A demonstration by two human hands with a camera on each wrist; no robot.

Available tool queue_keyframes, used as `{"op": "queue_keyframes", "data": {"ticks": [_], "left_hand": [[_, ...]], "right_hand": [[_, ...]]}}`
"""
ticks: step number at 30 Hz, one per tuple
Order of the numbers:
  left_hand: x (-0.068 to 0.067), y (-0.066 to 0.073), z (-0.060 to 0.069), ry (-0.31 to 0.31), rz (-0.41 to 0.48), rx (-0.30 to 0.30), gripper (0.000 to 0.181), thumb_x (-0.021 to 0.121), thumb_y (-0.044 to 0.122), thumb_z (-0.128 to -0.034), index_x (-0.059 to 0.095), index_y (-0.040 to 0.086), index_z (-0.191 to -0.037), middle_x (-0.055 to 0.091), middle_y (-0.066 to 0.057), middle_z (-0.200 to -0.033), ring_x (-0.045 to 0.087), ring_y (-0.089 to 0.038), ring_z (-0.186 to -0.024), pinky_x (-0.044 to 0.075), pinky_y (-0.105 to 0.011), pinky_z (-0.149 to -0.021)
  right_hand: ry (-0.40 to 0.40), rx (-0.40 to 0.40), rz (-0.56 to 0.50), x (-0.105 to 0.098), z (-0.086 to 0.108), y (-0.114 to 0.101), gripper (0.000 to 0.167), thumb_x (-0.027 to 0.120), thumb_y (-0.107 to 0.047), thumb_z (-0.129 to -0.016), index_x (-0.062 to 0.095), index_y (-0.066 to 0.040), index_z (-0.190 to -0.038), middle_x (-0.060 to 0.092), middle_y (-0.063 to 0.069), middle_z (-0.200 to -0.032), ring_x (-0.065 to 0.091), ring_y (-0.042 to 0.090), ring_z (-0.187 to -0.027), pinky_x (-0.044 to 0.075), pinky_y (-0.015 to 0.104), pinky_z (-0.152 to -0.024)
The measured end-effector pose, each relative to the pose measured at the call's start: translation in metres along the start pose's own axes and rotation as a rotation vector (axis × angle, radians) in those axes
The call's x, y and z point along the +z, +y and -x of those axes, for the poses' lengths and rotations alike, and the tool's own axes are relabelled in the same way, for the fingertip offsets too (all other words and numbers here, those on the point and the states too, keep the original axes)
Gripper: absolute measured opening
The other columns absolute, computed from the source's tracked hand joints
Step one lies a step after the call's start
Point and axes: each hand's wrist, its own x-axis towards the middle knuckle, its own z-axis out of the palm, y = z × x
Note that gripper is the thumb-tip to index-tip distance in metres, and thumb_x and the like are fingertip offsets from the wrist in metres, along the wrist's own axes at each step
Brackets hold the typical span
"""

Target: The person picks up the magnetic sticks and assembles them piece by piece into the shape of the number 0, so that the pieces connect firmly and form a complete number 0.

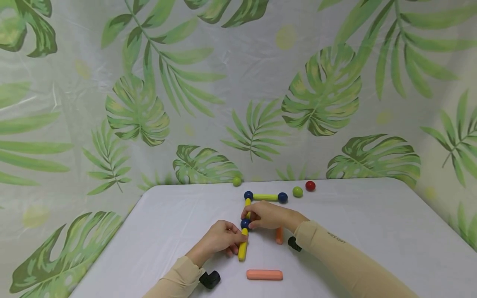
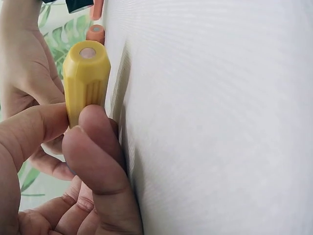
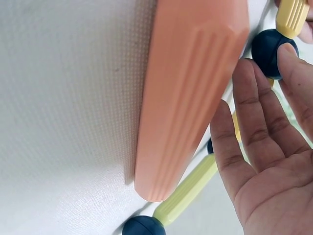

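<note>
My left hand (image 1: 220, 238) pinches a yellow rod (image 1: 242, 247) between thumb and fingers. In the left wrist view, the free end of this yellow rod (image 2: 88, 81) has a round metallic disc. A dark blue ball (image 1: 245, 224) meets the rod's far end, and my right hand (image 1: 271, 215) pinches that ball; the right wrist view shows thumb and fingertips on the blue ball (image 3: 275, 53). Beyond it a second yellow rod (image 1: 248, 202), partly hidden by the right fingers, runs to another blue ball (image 1: 248, 195). From there a yellow-green rod (image 1: 265, 197) leads to a further blue ball (image 1: 283, 197).
An orange rod (image 1: 279, 236) lies under the right wrist, close to its black wrist camera (image 1: 294, 243). Nearer the front is a salmon rod (image 1: 264, 275). Along the white table's (image 1: 167, 211) back edge are green balls (image 1: 297, 191) and a red ball (image 1: 310, 186).
</note>
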Motion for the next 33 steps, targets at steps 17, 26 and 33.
{"op": "queue_keyframes", "data": {"ticks": [17,26,33], "left_hand": [[0.001,-0.0026,-0.0019,0.016,-0.032,-0.002,0.024,0.084,0.027,-0.0932,0.07,0.008,-0.091,0.068,0.002,-0.063,0.059,-0.008,-0.049,0.047,-0.019,-0.047],[-0.0001,-0.0011,0.0011,0.015,-0.038,0.003,0.024,0.084,0.027,-0.0936,0.07,0.008,-0.09,0.068,0.002,-0.063,0.059,-0.008,-0.049,0.047,-0.019,-0.047],[-0.0041,-0.0027,0.0012,0.006,-0.054,0.015,0.026,0.084,0.03,-0.0939,0.071,0.007,-0.092,0.071,0.0,-0.068,0.062,-0.009,-0.053,0.051,-0.02,-0.049]], "right_hand": [[0.004,0.007,0.009,0.0018,-0.001,-0.0008,0.021,0.076,-0.015,-0.101,0.072,-0.019,-0.122,0.07,-0.005,-0.095,0.061,0.01,-0.086,0.055,0.029,-0.086],[0.01,0.007,0.011,0.0037,-0.0013,-0.001,0.02,0.075,-0.015,-0.102,0.072,-0.019,-0.121,0.071,-0.005,-0.096,0.061,0.009,-0.086,0.055,0.028,-0.085],[0.014,0.006,0.004,0.0044,0.0002,-0.0024,0.02,0.075,-0.014,-0.102,0.072,-0.018,-0.121,0.072,-0.005,-0.096,0.061,0.009,-0.085,0.055,0.027,-0.084]]}}
